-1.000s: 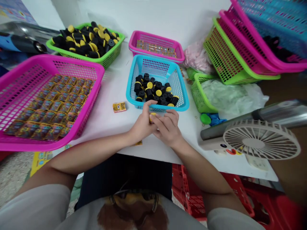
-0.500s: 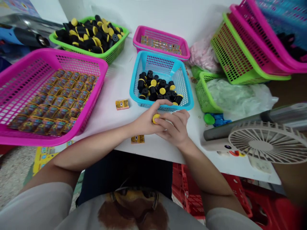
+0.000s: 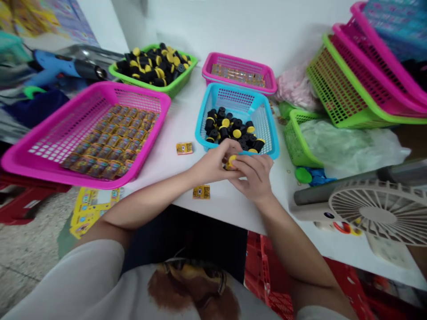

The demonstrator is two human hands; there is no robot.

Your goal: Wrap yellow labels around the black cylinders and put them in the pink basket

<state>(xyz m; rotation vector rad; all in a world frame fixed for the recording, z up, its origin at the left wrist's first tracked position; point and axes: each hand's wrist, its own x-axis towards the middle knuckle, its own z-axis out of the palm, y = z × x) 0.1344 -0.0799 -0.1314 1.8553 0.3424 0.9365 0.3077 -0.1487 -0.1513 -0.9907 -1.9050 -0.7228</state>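
Note:
My left hand [image 3: 215,161] and my right hand [image 3: 256,178] meet in front of the blue basket [image 3: 199,129], with fingers curled round one small yellow-capped cylinder [image 3: 231,161]. Its round yellow end shows between the fingers; most of its body is hidden. Just beyond my hands, the blue basket holds several black cylinders [image 3: 224,130], some with yellow ends. One small printed packet [image 3: 201,192] lies on the table below my left wrist. Another printed packet [image 3: 184,148] is left of the blue basket.
A large pink basket [image 3: 160,126] at left holds rows of wrapped pieces [image 3: 115,138]. Behind it, a green basket [image 3: 173,91] is heaped with yellow-capped cylinders. A pink basket [image 3: 240,58] stands at the back. At right are stacked baskets [image 3: 347,100] and a handheld fan [image 3: 376,215].
The view has swung left, so the table's contents appear farther right. My hands stay together on the cylinder, and its yellow end is now partly covered by my right fingers.

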